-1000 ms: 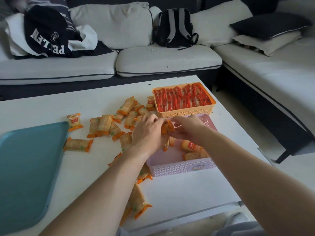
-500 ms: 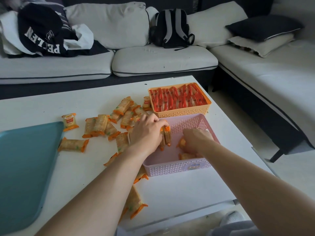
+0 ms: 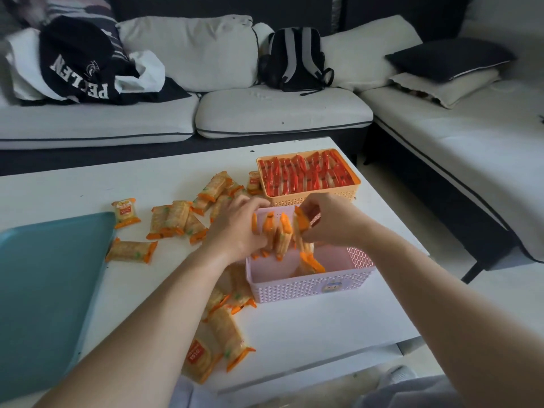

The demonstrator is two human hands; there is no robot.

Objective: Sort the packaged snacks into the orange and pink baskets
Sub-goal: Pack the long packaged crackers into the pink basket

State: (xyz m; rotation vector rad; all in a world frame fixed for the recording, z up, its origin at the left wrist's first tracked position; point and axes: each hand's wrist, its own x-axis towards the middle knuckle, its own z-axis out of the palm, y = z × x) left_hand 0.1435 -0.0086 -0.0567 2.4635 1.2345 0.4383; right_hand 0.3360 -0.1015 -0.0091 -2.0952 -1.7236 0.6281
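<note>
Snack packets [image 3: 282, 232] stand bunched over the pink basket [image 3: 309, 285], gripped by the left hand [image 3: 235, 228] and pinched by the right hand [image 3: 332, 222]; the orange basket [image 3: 312, 197] sits at its twelve o'clock.

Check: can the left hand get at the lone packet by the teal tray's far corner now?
Likely not yet: the left hand holds a bunch of packets over the pink basket, so its grip is full. Once emptied, nothing tall blocks the way to the lone packet.

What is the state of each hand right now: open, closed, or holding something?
Left hand: closed, holding a bunch of cracker packets above the pink basket.
Right hand: closed, pinching a single cracker packet.
</note>
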